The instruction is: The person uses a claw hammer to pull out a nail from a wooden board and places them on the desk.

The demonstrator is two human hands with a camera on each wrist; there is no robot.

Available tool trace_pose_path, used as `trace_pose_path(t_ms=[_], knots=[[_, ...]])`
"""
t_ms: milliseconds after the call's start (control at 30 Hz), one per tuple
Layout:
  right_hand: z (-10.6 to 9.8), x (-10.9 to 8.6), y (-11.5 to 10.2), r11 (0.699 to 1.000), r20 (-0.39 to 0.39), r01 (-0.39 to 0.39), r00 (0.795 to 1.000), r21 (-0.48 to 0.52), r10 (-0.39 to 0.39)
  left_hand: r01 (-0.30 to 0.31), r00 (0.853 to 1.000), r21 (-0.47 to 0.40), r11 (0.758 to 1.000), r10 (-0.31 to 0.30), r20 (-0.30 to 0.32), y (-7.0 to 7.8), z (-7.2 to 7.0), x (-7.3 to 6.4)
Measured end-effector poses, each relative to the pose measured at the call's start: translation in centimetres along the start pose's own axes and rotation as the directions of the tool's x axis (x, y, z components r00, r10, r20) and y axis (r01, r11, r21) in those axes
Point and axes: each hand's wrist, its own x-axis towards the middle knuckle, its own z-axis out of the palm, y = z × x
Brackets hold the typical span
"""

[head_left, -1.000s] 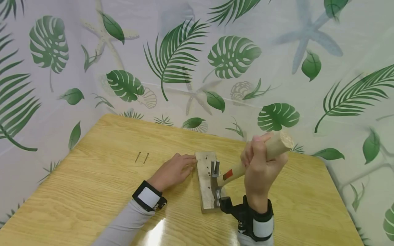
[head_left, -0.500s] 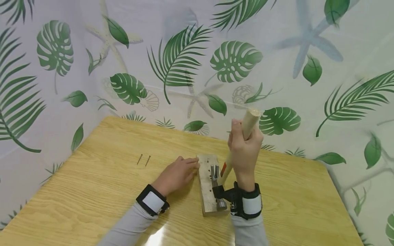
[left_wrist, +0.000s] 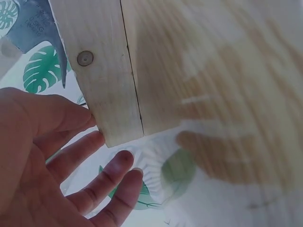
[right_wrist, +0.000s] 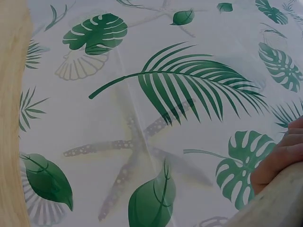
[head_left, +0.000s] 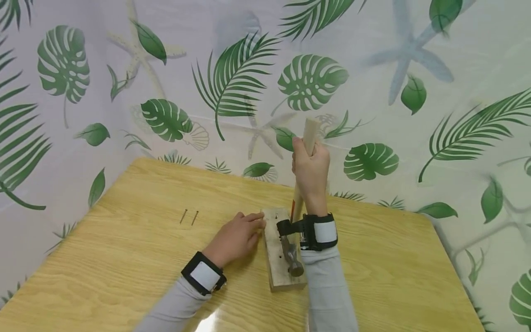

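Observation:
A claw hammer (head_left: 305, 133) stands handle up on a wooden block (head_left: 271, 272), its wooden handle gripped by my right hand (head_left: 311, 177). The steel head (head_left: 293, 260) lies along the block's top, round striking face towards me. The claw end is hidden behind the wrist camera in the head view; the left wrist view shows part of the hammer head (left_wrist: 35, 23) beside the block. My left hand (head_left: 236, 237) touches the block's far left edge with extended fingertips. A round nail head (left_wrist: 85, 58) shows in the block. The right wrist view catches only fingers (right_wrist: 279, 161) on the handle.
Two loose nails (head_left: 183, 216) lie side by side on the wood-grain table (head_left: 137, 253), left of my left hand. Behind the table hangs a white cloth (head_left: 232, 152) printed with leaves and starfish.
My right hand has swung the hammer handle from leaning right up to nearly upright and away from me, and the head has turned on the block. My left hand stays at the block's edge.

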Motion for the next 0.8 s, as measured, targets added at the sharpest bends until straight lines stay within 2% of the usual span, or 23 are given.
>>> trace_pose_path(t_ms=[200,400,600,800], knots=[[1.1,1.9,1.4,0.994,0.045,-0.094,0.994,-0.049,0.096,0.007,1.0,-0.024,1.0,-0.007,0.006,-0.2,0.0,0.1],[1.6,3.4,2.4,0.994,0.065,-0.1,0.993,-0.038,0.102,0.014,1.0,-0.021,1.0,-0.014,0.011,-0.1,-0.2,0.1],[2.2,4.4,2.9,0.993,0.038,-0.11,0.993,-0.04,0.111,0.029,0.999,0.001,1.0,-0.029,0.037,-0.2,-0.3,0.2],[3.1,5.1,3.2,0.99,0.069,-0.133,0.988,-0.046,0.136,0.027,0.999,0.005,1.0,-0.027,0.046,-0.3,-0.1,0.1]])
